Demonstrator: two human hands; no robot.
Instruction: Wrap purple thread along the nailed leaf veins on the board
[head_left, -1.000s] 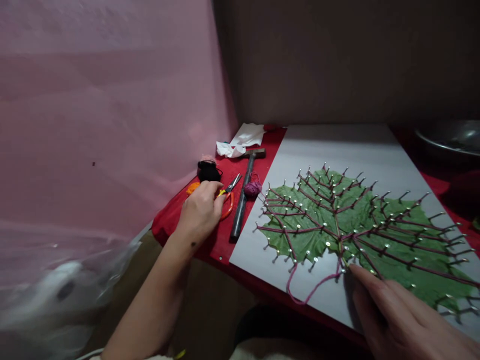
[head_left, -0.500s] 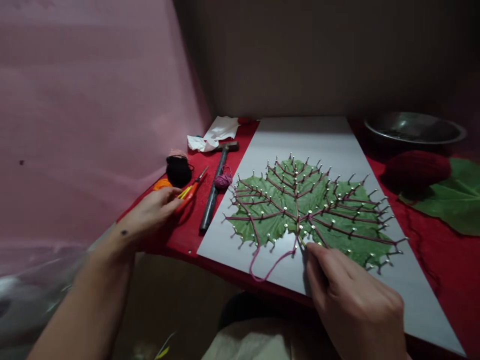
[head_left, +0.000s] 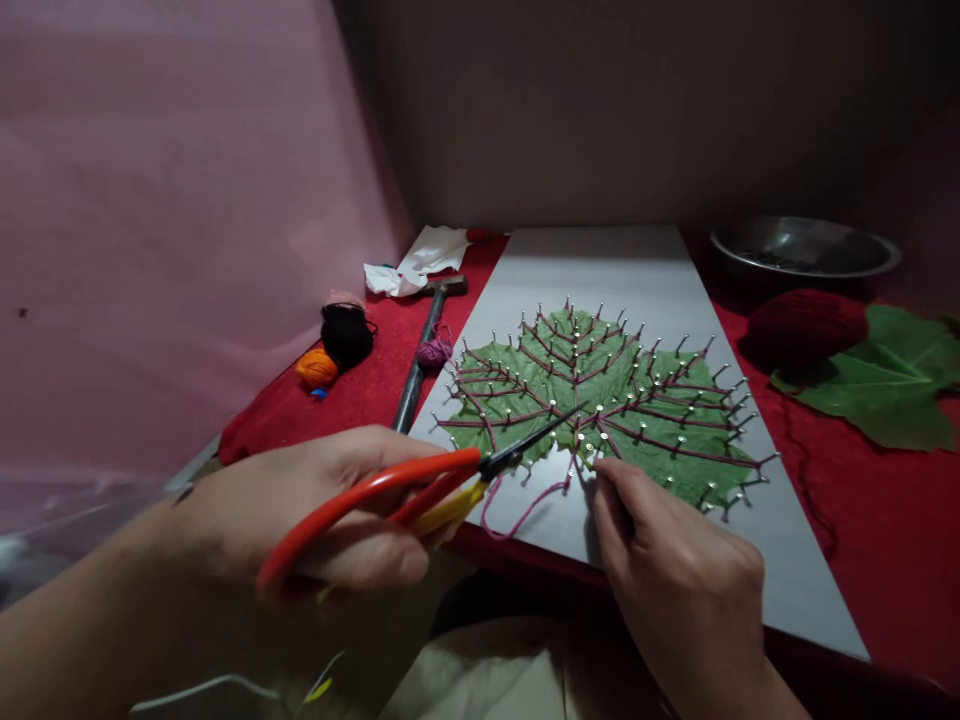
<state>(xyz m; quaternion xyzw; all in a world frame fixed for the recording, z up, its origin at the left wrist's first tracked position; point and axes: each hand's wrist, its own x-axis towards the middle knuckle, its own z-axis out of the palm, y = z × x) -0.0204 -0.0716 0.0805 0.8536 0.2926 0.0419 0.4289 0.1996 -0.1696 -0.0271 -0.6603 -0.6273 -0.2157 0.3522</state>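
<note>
My left hand [head_left: 352, 520] is closed on scissors [head_left: 442, 490] with orange and yellow handles. Their dark blades point right, over the lower middle of a green leaf [head_left: 555, 370]. Many nails stand along the leaf's edge and veins, with purple-red yarn strung between them. At the leaf's base, my right hand [head_left: 675, 560] pinches what looks like the short green leaf stem [head_left: 587, 461]; the fingertips partly hide it. A loose loop of purple yarn [head_left: 514, 535] hangs just left of that hand. Under the leaf lies a white board [head_left: 607, 260].
Left of the board lie a hammer [head_left: 418, 375], a small purple yarn ball [head_left: 433, 352], black yarn [head_left: 347, 335], orange yarn [head_left: 316, 368] and white paper [head_left: 431, 255]. To the right are a metal bowl [head_left: 847, 262], dark red yarn [head_left: 806, 325] and another leaf [head_left: 885, 380].
My left hand has lifted the scissors off the red cloth and carried them right, toward the leaf's base. My right hand keeps its pinch there. The view has shifted slightly.
</note>
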